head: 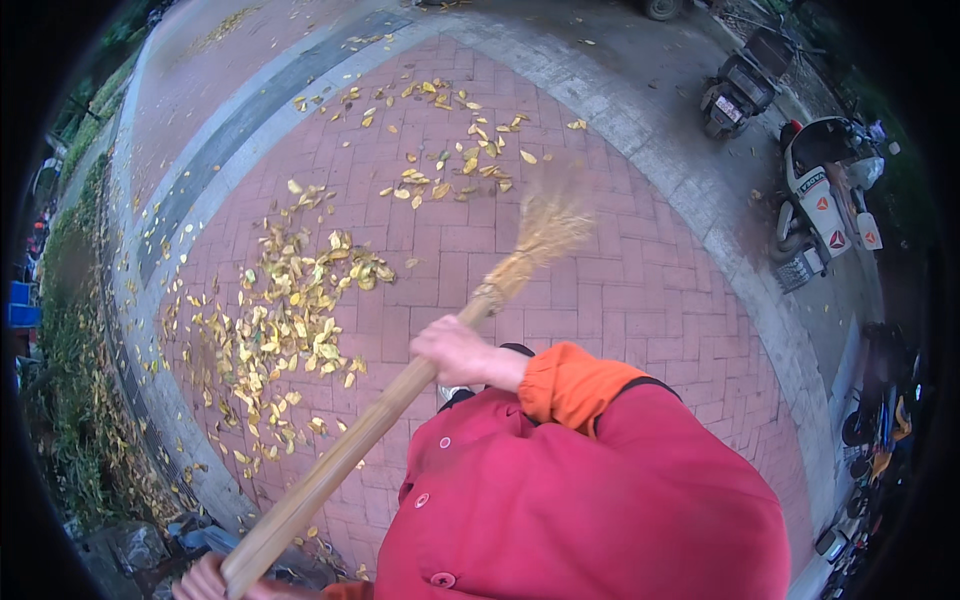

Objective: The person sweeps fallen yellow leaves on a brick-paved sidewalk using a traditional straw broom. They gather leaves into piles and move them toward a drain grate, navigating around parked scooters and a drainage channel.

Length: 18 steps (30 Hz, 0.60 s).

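A straw broom with a thick wooden handle [337, 465] slants from the lower left up to the centre right. Around the handle's middle, below the bound neck, my right hand [457, 352] is closed. My left hand [225, 581] grips the handle's top end at the lower left edge, partly cut off by the frame. The broom's straw head [555, 217], somewhat blurred, is over red brick paving [622, 300]. Left of the broom lies a large spread of yellow fallen leaves [292, 322]. More scattered leaves [450, 165] lie beyond, up and left of the bristles.
A grey stone border [660, 172] edges the paving. A white scooter [825, 202] and a dark one [739, 94] are parked at the right, with more vehicles at the lower right. Along the left runs a hedge [71, 322]. Plastic bags [135, 547] lie at the lower left.
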Each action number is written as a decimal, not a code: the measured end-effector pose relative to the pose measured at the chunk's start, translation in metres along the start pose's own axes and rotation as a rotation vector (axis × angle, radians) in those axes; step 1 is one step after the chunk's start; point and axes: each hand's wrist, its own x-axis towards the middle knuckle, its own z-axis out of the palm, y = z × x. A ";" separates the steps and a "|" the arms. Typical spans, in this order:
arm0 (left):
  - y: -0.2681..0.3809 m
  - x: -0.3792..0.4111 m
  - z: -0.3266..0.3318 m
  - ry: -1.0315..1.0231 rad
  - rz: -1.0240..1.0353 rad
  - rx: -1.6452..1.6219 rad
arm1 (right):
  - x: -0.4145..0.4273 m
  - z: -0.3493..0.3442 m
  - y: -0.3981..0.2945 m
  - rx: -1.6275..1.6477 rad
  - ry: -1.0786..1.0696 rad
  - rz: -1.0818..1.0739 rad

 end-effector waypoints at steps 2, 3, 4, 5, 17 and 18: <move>-0.078 0.014 -0.024 0.031 -0.187 0.008 | -0.027 -0.008 0.070 -0.091 0.182 0.174; -0.128 0.018 -0.038 -0.038 -0.340 0.063 | -0.049 -0.008 0.110 -0.177 0.225 0.320; -0.180 0.013 -0.031 -0.057 -0.435 0.159 | -0.069 -0.006 0.150 -0.234 0.222 0.472; -0.220 0.010 -0.023 -0.069 -0.527 0.267 | -0.080 -0.015 0.174 -0.208 0.090 0.713; -0.204 0.027 0.094 0.164 0.141 0.874 | 0.152 -0.023 0.154 0.242 -0.407 -0.025; -0.207 0.031 0.103 0.081 0.183 0.924 | 0.180 -0.017 0.140 0.293 -0.383 -0.109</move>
